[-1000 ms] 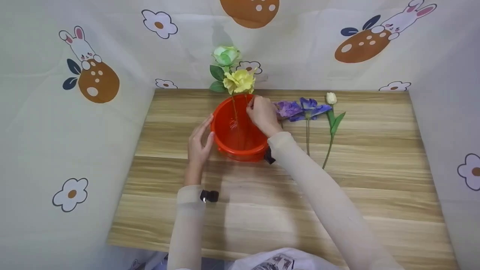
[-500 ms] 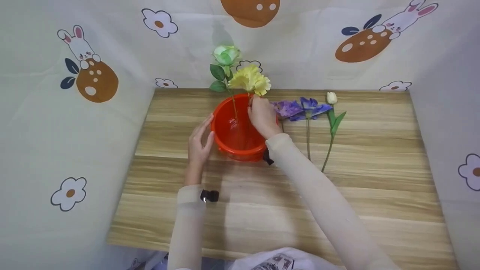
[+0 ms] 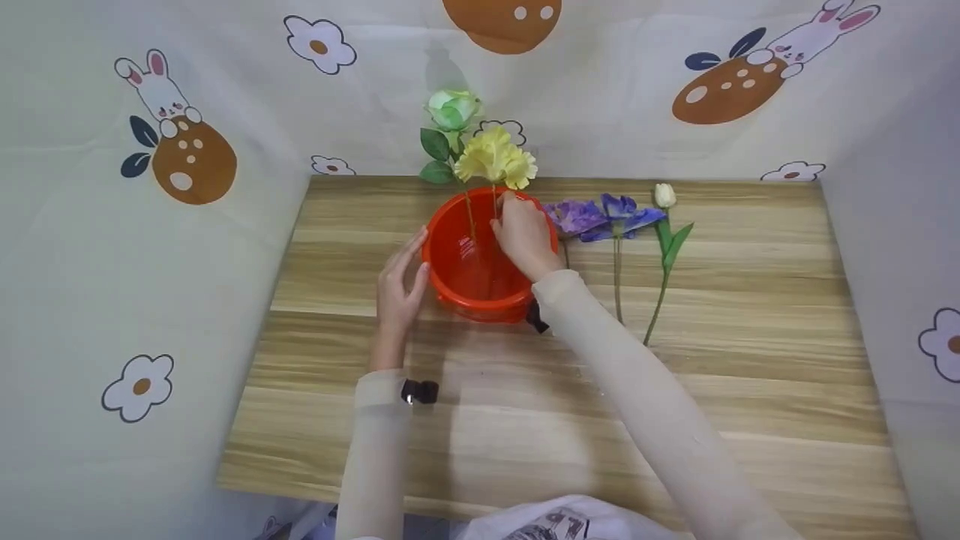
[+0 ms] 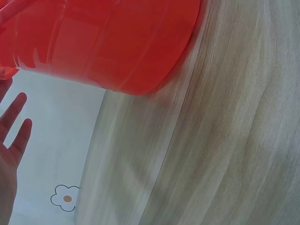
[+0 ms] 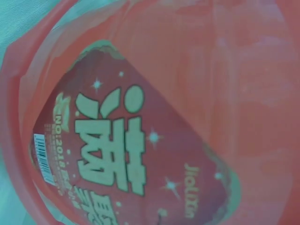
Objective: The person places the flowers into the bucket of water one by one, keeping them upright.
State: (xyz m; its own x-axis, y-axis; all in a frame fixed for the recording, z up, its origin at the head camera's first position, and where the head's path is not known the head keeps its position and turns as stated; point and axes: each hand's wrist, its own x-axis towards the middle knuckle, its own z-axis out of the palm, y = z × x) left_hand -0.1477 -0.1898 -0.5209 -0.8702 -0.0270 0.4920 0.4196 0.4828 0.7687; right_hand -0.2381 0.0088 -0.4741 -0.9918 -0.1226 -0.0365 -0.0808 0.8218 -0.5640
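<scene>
A red plastic bucket [image 3: 484, 305] stands on the table. My right hand [image 3: 525, 234] reaches over its back right rim and pinches the stem of a yellow flower [image 3: 495, 157], whose bloom rises above the rim. Beside it a pale green rose [image 3: 452, 111] with dark leaves leans against the back, its stem running down inside the bucket. My left hand [image 3: 400, 289] rests its extended fingers on the left of the rim; in the left wrist view its spread fingers [image 4: 19, 140] show next to the bucket wall [image 4: 117, 47]. A printed label [image 5: 136, 136] on the bucket fills the right wrist view.
Right of the bucket, a purple flower [image 3: 576, 217], a blue-violet flower [image 3: 621, 217] and a white tulip [image 3: 664, 196] lie on the wooden table [image 3: 750, 360]. A patterned cloth [image 3: 600, 97] rises behind the table's back edge and at both sides.
The yellow bloom has turned and shifted a little right, away from the green rose, as my right hand moved slightly with its stem. My left hand has kept its place on the rim.
</scene>
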